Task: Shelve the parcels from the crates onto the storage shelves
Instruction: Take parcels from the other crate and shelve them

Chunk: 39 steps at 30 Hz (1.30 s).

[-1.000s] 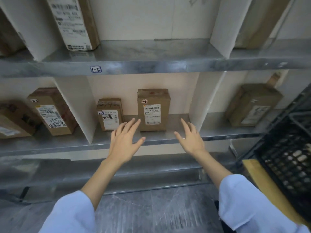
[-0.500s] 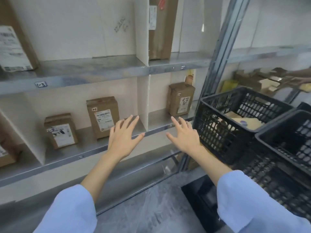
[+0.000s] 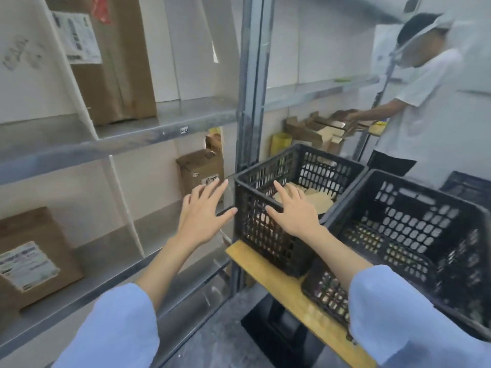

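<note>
Blue sleeves [image 3: 111, 328] cover both forearms at the nearest edge. Beyond them the left hand [image 3: 202, 216] is lifted in the air, its fingers [image 3: 214, 194] straight, spread and released, grasping nothing. It is just beside the first black crate [image 3: 255, 235], at its 9 o'clock. The right hand [image 3: 295, 211] hovers over the near rim of this crate, fingers also spread and released; whether it touches the rim I cannot tell. The crate stands on a yellow wooden surface [image 3: 265, 272], with a second black crate [image 3: 425, 235] just beside it at 3 o'clock. Pale flat parcels [image 3: 318, 200] lie inside the first crate. Metal storage shelves [image 3: 159, 128] fill the 9 o'clock side and carry labelled brown boxes: a low box [image 3: 34, 256] at 8 o'clock, a middle box [image 3: 199, 168] behind the left hand, and a tall box [image 3: 119, 62] at 11 o'clock. Far away at 2 o'clock a person in a white shirt [image 3: 430, 102] reaches toward cardboard.
</note>
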Tool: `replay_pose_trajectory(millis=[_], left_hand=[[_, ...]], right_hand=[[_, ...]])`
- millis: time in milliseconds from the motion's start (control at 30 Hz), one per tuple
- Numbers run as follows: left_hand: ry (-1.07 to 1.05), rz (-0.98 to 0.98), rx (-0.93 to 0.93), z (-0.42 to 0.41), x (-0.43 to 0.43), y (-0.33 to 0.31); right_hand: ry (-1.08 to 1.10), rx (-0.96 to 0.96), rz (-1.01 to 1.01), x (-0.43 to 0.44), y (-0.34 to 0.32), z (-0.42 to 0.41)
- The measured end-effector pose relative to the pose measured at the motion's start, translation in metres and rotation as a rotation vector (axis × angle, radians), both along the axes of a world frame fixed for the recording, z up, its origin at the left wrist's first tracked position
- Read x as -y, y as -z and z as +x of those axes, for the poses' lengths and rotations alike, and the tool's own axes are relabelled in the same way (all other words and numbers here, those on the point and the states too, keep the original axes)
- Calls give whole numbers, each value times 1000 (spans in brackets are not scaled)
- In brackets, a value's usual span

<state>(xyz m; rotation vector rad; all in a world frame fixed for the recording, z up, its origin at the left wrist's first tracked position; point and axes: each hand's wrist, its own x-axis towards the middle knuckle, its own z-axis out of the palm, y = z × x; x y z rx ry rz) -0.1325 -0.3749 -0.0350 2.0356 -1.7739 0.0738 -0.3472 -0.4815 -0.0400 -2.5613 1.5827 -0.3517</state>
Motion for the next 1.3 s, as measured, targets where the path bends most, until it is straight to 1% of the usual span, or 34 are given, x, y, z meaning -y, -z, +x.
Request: replay_pose_trajectory(millis=[133,233,333,433,567,700,833,967,1100,1200,1300], left_hand=[[91,-15,-24,-22,68,-8],[167,-59,-35,-34,110,-8],[255,-47,-21,-40,154,-4],[376,25,32,-42,199,4],[568,168,106,-42,257,23],[755,326,144,-41,307,47],[926,438,169,-41,345,70],[1059,500,99,-49,368,87],[1114,577,21,-58,381,102],[1142,633,-75,-62,385,109],[1120,686,-165,-61,391,119]], right_hand=[[57,50,90,50,0,-23],[125,177,190,75,8,-33],[182,285,259,94,15,-39],[240,349,314,110,25,-43],[307,420,403,133,44,-45],[434,482,460,148,58,-40],[560,551,522,155,70,-32],[684,620,598,159,85,-27],[774,677,683,166,96,-23],[814,721,682,172,99,-25],[798,745,647,179,98,-28]])
